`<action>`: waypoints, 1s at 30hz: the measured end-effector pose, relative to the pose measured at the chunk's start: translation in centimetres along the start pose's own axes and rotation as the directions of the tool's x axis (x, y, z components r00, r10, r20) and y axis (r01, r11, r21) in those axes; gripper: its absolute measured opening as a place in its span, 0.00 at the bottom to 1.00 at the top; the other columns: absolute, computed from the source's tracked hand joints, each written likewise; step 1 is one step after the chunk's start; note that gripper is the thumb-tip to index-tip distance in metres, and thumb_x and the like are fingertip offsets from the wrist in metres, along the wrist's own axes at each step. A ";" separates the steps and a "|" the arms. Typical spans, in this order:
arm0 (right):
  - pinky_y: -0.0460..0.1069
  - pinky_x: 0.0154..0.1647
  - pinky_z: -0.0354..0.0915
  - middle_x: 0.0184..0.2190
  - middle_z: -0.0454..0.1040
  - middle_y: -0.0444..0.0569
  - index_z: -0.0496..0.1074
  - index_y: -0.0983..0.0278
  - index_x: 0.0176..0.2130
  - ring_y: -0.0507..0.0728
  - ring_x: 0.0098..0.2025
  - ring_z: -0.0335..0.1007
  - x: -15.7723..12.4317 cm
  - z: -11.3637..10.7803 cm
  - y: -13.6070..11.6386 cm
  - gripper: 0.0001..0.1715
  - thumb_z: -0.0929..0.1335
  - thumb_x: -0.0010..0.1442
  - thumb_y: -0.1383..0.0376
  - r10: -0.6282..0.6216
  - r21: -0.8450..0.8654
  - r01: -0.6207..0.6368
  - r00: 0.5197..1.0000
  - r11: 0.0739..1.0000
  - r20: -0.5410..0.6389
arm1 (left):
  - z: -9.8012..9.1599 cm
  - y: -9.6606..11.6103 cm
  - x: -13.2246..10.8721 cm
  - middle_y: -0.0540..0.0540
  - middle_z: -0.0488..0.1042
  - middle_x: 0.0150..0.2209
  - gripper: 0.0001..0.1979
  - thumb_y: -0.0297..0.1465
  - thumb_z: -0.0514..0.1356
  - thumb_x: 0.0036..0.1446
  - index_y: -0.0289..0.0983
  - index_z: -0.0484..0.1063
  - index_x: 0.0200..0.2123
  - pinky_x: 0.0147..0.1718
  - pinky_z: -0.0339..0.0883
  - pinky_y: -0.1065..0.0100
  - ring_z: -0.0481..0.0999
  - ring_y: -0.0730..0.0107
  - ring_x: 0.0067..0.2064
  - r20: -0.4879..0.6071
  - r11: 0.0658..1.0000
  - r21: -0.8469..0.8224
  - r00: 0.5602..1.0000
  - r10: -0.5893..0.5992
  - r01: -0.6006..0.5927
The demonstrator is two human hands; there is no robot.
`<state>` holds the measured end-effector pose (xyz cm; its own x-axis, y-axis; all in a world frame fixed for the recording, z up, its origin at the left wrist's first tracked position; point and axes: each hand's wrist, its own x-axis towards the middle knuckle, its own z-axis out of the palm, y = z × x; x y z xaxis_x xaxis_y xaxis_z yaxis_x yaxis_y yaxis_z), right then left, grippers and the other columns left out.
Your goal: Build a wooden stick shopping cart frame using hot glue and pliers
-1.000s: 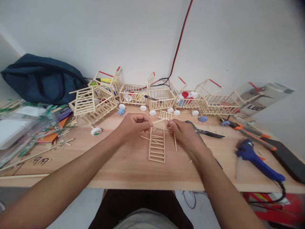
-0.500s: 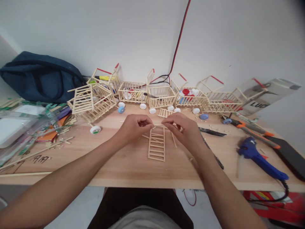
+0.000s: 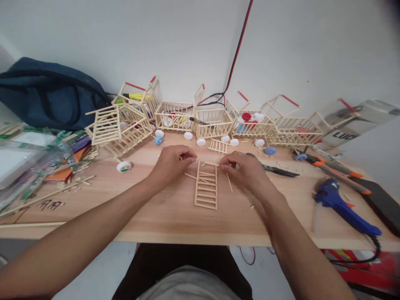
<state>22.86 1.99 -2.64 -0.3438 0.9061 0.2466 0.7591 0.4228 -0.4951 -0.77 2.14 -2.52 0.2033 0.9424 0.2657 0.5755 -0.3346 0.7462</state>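
A small ladder-like frame of thin wooden sticks lies flat on the wooden table. My left hand rests at the frame's top left with fingers curled in a pinch. My right hand sits at the top right, fingers pinched together. Between the two hands a thin stick lies across the frame's top end, and both hands touch its ends. Loose short sticks lie beside the frame.
A row of stick-built carts with bottle-cap wheels lines the wall. A blue glue gun, orange-handled pliers and dark cutters lie at the right. A dark bag and plastic packets sit at the left.
Both hands have lowered toward the frame's top end, and the stick held between them now lies across it. My right hand has closed in from the right.
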 end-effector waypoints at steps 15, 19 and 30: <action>0.47 0.32 0.58 0.26 0.73 0.44 0.73 0.62 0.30 0.53 0.29 0.65 -0.1 1.4 -0.7 0.03 0.69 0.57 0.68 0.035 0.066 -0.038 0.999 0.997 0.041 | 0.4 0.3 -0.4 0.49 0.81 0.30 0.07 0.23 0.62 0.52 0.37 0.81 0.32 0.33 0.63 0.70 0.76 0.70 0.31 0.095 0.997 0.074 0.995 0.006 -0.013; 0.48 0.31 0.58 0.27 0.73 0.45 0.73 0.62 0.30 0.53 0.30 0.66 -0.1 1.4 -0.7 0.03 0.69 0.57 0.67 0.014 0.064 -0.017 0.999 0.998 0.039 | 0.5 0.3 -0.5 0.48 0.82 0.32 0.08 0.23 0.62 0.53 0.38 0.81 0.32 0.35 0.65 0.69 0.77 0.69 0.33 0.094 0.995 0.086 0.995 0.042 -0.050; 0.47 0.31 0.58 0.27 0.72 0.45 0.73 0.63 0.31 0.53 0.29 0.65 0.0 1.5 -0.7 0.03 0.69 0.58 0.67 -0.011 0.071 0.009 1.000 0.997 0.020 | 0.7 0.2 -0.6 0.48 0.82 0.33 0.07 0.24 0.62 0.53 0.38 0.81 0.32 0.37 0.66 0.68 0.78 0.67 0.35 0.099 0.992 0.094 0.992 0.075 -0.084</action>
<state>21.52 1.75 -3.57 -0.3631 0.9016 0.2352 0.7147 0.4314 -0.5505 -0.16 1.52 -2.95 0.3236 0.9101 0.2589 0.6279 -0.4113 0.6607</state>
